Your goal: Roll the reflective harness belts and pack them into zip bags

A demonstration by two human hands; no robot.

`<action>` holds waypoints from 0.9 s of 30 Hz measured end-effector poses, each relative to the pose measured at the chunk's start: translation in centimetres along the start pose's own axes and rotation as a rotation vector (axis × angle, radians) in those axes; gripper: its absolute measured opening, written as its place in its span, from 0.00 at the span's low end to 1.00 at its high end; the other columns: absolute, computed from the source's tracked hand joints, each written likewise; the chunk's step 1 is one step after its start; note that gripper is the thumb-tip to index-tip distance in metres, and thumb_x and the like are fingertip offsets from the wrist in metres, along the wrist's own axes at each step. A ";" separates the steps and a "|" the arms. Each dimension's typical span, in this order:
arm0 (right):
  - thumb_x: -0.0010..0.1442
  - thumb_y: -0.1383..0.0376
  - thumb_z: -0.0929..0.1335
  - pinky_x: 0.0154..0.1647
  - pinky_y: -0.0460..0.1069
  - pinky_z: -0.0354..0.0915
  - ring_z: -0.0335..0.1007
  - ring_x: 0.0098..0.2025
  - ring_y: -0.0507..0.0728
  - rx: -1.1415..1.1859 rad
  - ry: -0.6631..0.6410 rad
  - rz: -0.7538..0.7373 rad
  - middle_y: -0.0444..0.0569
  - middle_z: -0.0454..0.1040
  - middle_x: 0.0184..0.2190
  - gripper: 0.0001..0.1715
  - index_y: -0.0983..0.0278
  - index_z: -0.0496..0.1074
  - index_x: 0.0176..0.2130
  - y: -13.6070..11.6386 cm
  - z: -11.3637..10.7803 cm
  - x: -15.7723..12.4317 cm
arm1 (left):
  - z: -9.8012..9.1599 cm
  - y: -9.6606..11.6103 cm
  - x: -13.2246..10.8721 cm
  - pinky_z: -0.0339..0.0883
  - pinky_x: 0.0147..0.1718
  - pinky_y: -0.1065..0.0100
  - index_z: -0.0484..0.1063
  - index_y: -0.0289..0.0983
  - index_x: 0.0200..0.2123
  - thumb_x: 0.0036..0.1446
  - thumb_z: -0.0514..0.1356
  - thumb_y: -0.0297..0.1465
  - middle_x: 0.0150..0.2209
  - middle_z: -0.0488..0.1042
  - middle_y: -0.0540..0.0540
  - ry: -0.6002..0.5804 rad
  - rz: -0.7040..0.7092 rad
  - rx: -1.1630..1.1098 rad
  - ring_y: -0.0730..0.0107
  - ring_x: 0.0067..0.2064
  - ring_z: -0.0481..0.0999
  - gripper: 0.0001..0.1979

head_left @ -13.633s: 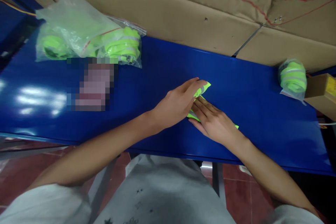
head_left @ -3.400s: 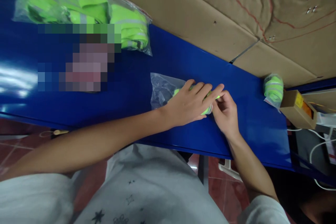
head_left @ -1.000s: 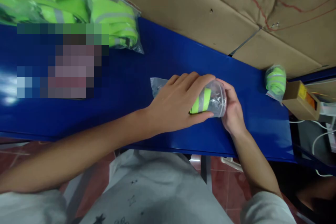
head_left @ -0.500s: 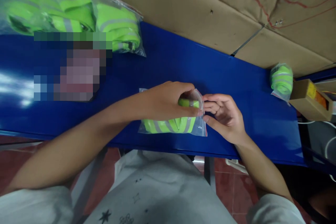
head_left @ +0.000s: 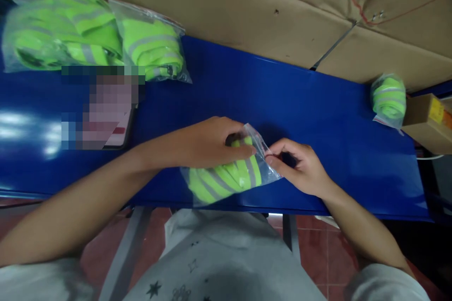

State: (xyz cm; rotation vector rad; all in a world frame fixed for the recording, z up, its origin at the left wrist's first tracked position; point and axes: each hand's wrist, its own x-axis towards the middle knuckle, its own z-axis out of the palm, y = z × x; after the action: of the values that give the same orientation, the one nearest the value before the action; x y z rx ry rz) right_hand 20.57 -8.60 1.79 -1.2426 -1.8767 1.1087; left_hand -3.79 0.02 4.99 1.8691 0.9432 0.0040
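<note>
A clear zip bag point(head_left: 226, 179) with a folded neon-green reflective strap or vest inside lies near the front edge of the blue table point(head_left: 219, 84). My left hand point(head_left: 219, 143) rests over the bag's upper side, its thumb and fingers closed around the filled part near the opening. At the bag's right end, my right hand point(head_left: 300, 164) pinches the zip edge between thumb and fingers. The bag sits slightly tilted, its right end raised toward my right hand.
Several bagged neon-green bundles point(head_left: 88, 33) lie at the back left. A phone point(head_left: 113, 113), partly pixelated, is in front of them. Another bagged roll point(head_left: 389, 99) stands at the far right beside a small cardboard box point(head_left: 423, 122). Large cardboard boxes point(head_left: 247, 14) line the back.
My right hand has closed from loosely spread fingers to a pinch on the bag's zip edge. The bag has tilted, its left end shifting toward me.
</note>
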 end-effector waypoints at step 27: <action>0.63 0.55 0.76 0.27 0.44 0.68 0.70 0.26 0.48 0.249 0.062 0.258 0.43 0.76 0.26 0.14 0.63 0.78 0.37 0.4 -1.8 0.9 | 0.3 -1.9 0.3 0.67 0.28 0.73 0.82 0.36 0.35 0.63 0.61 0.48 0.27 0.77 0.48 0.211 0.055 -0.355 0.67 0.33 0.77 0.21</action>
State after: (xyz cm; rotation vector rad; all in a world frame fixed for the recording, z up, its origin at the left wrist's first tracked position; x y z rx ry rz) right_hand 21.91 -7.10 2.32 -1.3812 -1.5079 1.3749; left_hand -4.56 0.33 3.25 1.5826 0.9626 0.3845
